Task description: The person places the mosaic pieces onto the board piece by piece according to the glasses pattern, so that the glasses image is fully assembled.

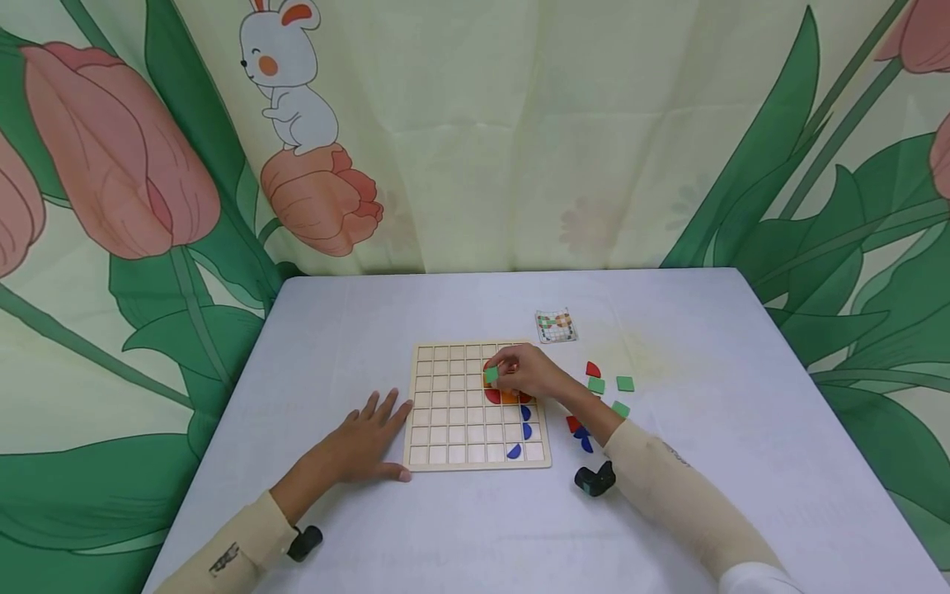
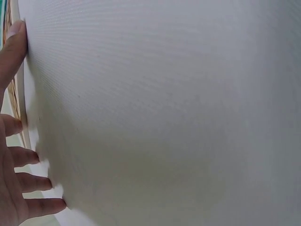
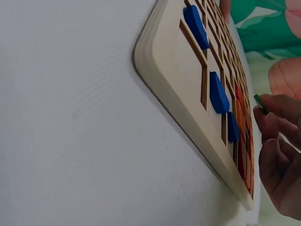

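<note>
A wooden grid board (image 1: 449, 419) lies flat on the table, with square cells across it. My right hand (image 1: 525, 370) is over its upper right part and pinches a green square tile (image 1: 491, 375); in the right wrist view the green tile (image 3: 260, 104) shows edge-on between the fingertips. Red and orange pieces (image 1: 509, 398) sit in cells under that hand, which partly hides them. Several blue half-round pieces (image 1: 527, 431) lie in the lower right cells. My left hand (image 1: 369, 441) rests spread on the table, its fingertips and thumb at the board's left edge.
Right of the board lie loose green tiles (image 1: 625, 384), a red quarter-round piece (image 1: 593, 370) and some blue pieces (image 1: 586, 444), partly behind the right forearm. A small printed pattern card (image 1: 556, 326) lies beyond the board. A printed curtain (image 1: 475, 148) hangs behind the table.
</note>
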### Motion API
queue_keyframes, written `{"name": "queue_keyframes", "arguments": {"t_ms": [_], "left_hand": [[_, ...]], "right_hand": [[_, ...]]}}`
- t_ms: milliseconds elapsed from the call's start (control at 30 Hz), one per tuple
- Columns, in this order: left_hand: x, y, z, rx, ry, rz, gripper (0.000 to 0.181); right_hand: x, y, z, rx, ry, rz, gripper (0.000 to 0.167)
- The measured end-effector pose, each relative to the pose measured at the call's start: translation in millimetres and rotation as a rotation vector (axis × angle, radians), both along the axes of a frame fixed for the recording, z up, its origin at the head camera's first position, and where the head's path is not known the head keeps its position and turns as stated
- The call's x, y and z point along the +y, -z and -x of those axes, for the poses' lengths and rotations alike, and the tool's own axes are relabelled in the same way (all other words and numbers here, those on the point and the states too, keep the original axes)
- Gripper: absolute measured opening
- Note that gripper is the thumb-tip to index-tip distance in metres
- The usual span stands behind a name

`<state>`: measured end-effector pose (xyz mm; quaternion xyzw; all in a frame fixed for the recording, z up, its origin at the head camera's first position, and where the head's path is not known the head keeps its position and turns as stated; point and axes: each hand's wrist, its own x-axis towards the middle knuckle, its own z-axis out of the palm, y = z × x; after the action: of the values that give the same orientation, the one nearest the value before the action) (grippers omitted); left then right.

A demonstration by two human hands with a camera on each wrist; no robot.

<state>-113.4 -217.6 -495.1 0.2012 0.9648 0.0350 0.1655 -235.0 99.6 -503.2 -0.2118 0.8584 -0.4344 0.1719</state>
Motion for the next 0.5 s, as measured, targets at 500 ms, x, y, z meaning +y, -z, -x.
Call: {"name": "queue_keyframes", "arguments": {"t_ms": [500], "left_hand": [[-0.7,3.5,2.2,0.001,0.01,0.017,0.111]], "right_hand": [[-25,-1.9,-0.8,0.08,0.003,-0.133,0.025]]}}
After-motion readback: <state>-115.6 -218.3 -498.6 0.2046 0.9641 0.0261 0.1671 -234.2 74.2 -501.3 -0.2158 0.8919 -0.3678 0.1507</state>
